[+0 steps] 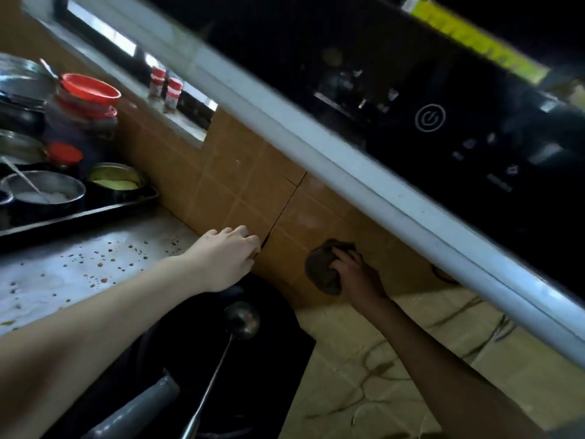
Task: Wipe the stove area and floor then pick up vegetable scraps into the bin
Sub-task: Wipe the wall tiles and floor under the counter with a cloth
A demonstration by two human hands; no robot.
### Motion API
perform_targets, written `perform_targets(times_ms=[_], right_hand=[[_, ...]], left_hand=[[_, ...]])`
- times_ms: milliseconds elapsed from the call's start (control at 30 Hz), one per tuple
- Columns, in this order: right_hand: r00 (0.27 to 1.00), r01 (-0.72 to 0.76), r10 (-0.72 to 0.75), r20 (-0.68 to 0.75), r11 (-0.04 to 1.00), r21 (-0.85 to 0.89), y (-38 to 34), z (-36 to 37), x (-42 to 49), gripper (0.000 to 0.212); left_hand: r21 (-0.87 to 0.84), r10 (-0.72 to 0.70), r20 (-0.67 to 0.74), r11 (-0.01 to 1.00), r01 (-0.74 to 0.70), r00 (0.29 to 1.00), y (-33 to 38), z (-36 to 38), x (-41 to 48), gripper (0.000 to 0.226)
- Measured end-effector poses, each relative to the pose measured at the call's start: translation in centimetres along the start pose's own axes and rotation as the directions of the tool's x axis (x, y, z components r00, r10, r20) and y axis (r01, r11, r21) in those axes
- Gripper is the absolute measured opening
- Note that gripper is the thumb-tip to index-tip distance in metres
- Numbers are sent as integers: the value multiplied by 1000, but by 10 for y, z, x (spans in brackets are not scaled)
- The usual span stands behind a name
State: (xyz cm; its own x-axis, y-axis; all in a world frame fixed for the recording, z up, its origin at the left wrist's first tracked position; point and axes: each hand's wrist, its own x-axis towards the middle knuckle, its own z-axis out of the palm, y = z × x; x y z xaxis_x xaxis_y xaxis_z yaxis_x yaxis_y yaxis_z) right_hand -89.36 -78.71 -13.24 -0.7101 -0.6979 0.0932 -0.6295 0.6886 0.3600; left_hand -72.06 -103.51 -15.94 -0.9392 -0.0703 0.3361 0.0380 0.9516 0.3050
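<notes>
My right hand (354, 274) grips a dark crumpled cloth (323, 270) and presses it against the brown tiled wall (240, 185) under the range hood. My left hand (228, 255) reaches to the same wall beside a dark crack, its fingers bent against the tile and holding nothing. Below my arms stands a black wok (259, 353) with a metal ladle (240, 321) lying in it. The pale countertop (79, 274) at the left is dotted with small dark crumbs.
A black range hood (443, 128) with a pale front edge hangs close overhead at the right. A dark tray (95, 213) with metal bowls, red-lidded jars (85, 99) and pots stands at the left. Small spice bottles (167, 87) sit on the window ledge.
</notes>
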Motion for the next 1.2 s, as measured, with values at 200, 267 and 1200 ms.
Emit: perform_targets(times_ms=[200,267,1200], right_hand=[[994,-98,96,60,995,35,-21,11,-50,35],[989,-118,113,91,992,50,-25,17,-68,44],[819,-568,528,224,799,198,-58,70,-317,66]], left_hand=[[-1,77,74,997,-77,994,6,-12,-7,32],[-5,101,128,995,-101,987,13,-10,-7,32],[-15,450,485,862,-507,750,155,81,-45,32]])
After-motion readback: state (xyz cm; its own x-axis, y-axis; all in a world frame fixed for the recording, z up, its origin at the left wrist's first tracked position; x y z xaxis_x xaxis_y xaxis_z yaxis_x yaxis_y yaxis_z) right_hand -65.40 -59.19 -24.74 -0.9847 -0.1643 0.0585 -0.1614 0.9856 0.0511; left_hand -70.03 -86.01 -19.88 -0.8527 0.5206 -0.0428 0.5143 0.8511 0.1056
